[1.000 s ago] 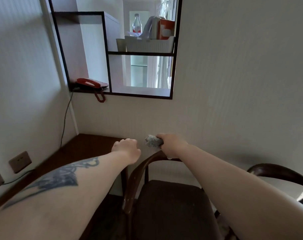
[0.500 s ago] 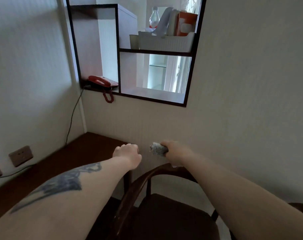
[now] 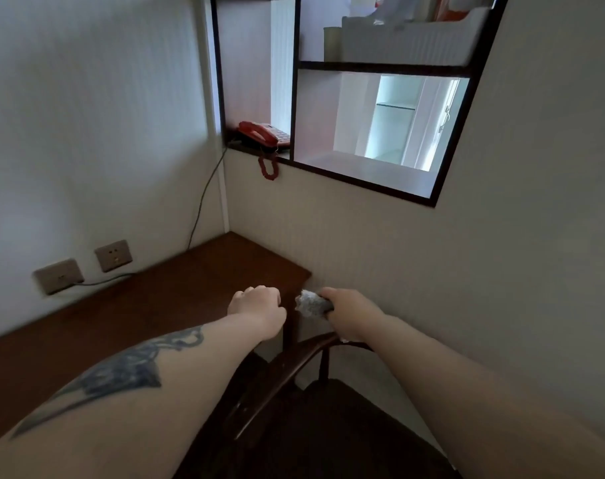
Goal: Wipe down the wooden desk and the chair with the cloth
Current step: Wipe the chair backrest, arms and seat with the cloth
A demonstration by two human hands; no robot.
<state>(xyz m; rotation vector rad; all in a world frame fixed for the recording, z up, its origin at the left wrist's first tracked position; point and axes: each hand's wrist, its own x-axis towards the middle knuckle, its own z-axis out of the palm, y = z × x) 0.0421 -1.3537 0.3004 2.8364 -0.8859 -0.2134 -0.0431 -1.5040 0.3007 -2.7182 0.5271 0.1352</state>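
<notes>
My right hand (image 3: 349, 314) holds the grip here: fingers curled round the bunched grey cloth (image 3: 311, 303), a wad poking out toward my left. Left hand (image 3: 258, 304) is fisted, holding nothing, over the table (image 3: 156, 305) corner. Table lies left of and below the grip, long axis running back toward me on the left. Chair (image 3: 294, 361) rail sits just beneath the grip, nearer. The right hand looks best placed for either wipe.

Desk (image 3: 149, 305) at left w/ sockets (image 3: 83, 266) behind, chair (image 3: 294, 409) to its right, phone (image 3: 264, 133) on shelf (image 3: 363, 171) above.
</notes>
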